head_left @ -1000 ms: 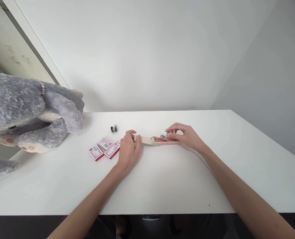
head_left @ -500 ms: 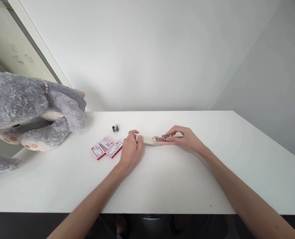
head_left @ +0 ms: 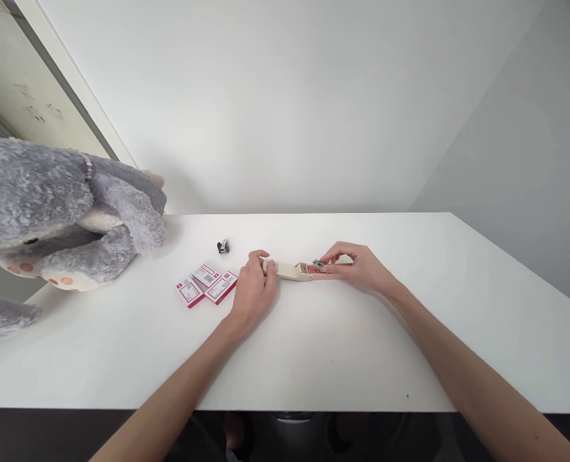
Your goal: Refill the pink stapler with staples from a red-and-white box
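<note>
A long, slim cream-and-pink hinged device (head_left: 292, 272) lies opened out on the white table, its kind not clear. My left hand (head_left: 256, 285) is wrapped round its cream end. On the other side, my right hand (head_left: 357, 264) pinches a small silvery metal piece (head_left: 318, 264) between thumb and fingertips, just over the pink half's open channel. Whether the piece touches the channel I cannot tell. Part of the pink half is hidden behind the right fingers. Left of my left hand lie several small red-and-white boxes (head_left: 221, 288). Behind them sits a small black-and-silver metal thing (head_left: 223, 246).
A big grey plush toy (head_left: 126, 212) lies on its side at the table's left end. The white table (head_left: 314, 359) meets a pale wall (head_left: 285, 115) at the back. A tiny dark speck (head_left: 407, 396) is near the front edge.
Hardly anything differs. Both hands keep their holds, and the silvery piece stays over the channel; the view has tilted very slightly.
</note>
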Motion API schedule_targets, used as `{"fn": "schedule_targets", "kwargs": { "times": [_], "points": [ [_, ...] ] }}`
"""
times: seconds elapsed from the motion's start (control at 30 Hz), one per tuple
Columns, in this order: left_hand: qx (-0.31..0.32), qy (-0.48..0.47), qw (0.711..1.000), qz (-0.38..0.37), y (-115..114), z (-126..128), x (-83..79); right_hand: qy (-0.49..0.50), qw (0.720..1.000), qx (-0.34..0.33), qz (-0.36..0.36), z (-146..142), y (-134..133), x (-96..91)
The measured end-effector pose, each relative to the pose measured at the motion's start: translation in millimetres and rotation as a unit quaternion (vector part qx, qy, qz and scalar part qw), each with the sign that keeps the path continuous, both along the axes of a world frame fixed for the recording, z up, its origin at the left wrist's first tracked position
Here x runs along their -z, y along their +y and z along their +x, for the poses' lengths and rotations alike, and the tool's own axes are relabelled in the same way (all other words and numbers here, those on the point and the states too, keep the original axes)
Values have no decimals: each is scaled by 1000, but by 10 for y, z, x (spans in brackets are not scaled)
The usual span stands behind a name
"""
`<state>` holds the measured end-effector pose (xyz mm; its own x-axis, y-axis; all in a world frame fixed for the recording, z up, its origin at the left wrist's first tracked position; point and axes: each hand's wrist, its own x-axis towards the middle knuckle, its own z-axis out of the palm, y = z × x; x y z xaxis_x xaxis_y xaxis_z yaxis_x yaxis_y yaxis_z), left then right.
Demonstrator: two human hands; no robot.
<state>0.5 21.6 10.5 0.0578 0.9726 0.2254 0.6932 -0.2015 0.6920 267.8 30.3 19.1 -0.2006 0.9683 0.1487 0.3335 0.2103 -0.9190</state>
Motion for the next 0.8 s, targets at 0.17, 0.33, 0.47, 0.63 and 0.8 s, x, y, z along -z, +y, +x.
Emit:
{"fn": "schedule_targets", "kwargs": {
  "times": [0.17, 0.33, 0.47, 0.63, 0.8],
  "points": [
    [4, 1, 1000, 2, -3, 0, -8, -4, 1000, 4, -1, -10, -8, -6],
    [4, 2, 1000, 1, -3, -2, -10, -2, 1000, 16, 8, -36, -8, 11],
    [5, 3, 1000, 0, 0, -3, -6, -11, 999, 26, 27, -69, -9, 35],
    [7, 3, 1000, 4, 8, -4, 2, -2, 999, 30, 38, -102, -25, 51],
    [9, 7, 1000, 8, 4, -5, -5, 14, 999, 36, 22, -119, -55, 41]
  ]
}}
